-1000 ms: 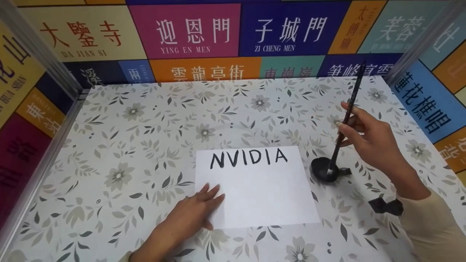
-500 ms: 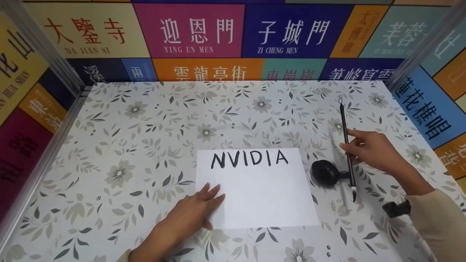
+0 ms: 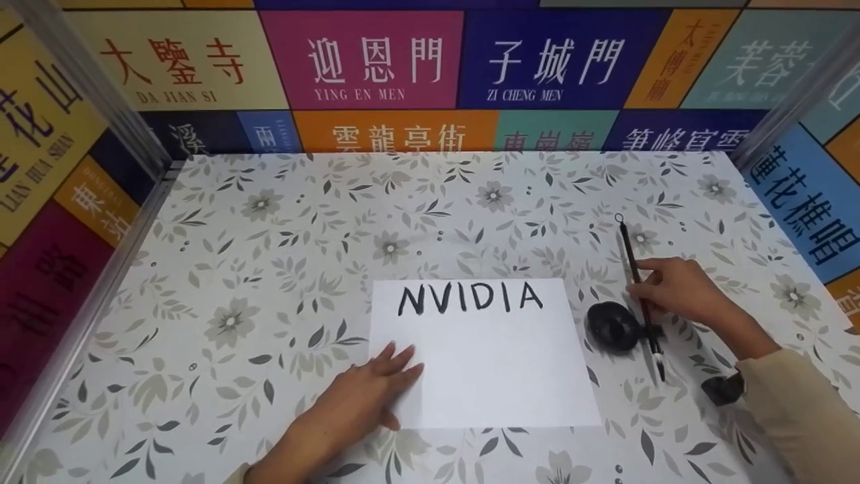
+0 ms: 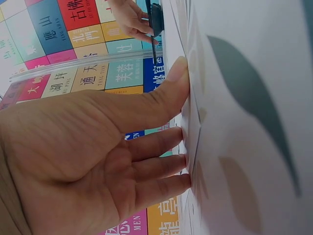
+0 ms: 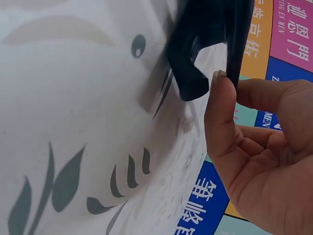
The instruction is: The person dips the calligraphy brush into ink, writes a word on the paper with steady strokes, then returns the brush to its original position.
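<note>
My right hand (image 3: pixel 685 289) pinches a black-handled ink brush (image 3: pixel 627 242) between thumb and fingers. The brush slants with its dark tip toward me and its hanging loop away. It crosses the short handle of a round black ink dish (image 3: pixel 610 326); whether it rests on that handle I cannot tell. My left hand (image 3: pixel 359 396) lies with spread fingers on the left edge of a white sheet of paper (image 3: pixel 504 376), lettered NVIDIA in black along its top. In the left wrist view, the left hand's (image 4: pixel 98 156) fingertips press down on the surface.
A white tablecloth (image 3: pixel 322 222) with grey flowers and leaves covers the table. Panels (image 3: pixel 363 60) with coloured blocks and Chinese lettering stand along the back and both sides. A small black device (image 3: pixel 722 390) sits at the right wrist.
The brush has come out of the ink dish, swung from upright to nearly flat, and lowered over the dish's handle. My right hand moved down with it. The left hand stays on the paper.
</note>
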`<state>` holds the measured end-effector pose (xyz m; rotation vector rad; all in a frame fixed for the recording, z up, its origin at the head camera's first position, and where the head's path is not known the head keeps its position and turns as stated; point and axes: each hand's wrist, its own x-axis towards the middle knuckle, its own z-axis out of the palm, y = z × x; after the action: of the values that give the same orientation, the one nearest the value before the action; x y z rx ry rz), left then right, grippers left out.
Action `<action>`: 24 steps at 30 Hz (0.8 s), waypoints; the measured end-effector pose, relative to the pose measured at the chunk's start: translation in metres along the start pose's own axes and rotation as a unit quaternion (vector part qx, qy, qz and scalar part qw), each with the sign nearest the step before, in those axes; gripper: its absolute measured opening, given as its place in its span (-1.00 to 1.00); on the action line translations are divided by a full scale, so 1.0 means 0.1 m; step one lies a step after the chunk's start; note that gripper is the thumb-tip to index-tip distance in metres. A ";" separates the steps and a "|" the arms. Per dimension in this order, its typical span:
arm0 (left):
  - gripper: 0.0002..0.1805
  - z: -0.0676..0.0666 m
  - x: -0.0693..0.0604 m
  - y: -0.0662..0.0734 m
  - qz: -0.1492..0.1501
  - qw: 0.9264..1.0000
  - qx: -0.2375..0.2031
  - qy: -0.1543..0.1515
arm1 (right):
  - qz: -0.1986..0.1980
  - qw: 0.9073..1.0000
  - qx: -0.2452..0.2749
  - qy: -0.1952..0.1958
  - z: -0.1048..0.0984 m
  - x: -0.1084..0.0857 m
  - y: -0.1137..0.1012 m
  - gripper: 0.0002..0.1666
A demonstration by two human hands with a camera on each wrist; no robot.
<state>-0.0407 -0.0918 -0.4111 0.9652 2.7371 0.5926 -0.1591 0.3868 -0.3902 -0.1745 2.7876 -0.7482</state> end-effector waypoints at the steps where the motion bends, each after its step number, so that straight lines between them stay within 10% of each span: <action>1: -0.15 0.00 0.00 0.00 0.002 1.000 0.002 0.001 | 0.002 1.000 0.000 -0.004 0.00 0.01 0.01 -0.31; 24: -0.13 0.00 0.01 -0.01 0.000 1.000 0.015 -0.003 | -0.014 0.998 -0.034 -0.042 0.06 0.10 0.06 -0.12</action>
<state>-0.0417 -0.0917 -0.4112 0.9733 2.7477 0.5481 -0.1677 0.3875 -0.4000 -0.2520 2.7381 -0.6382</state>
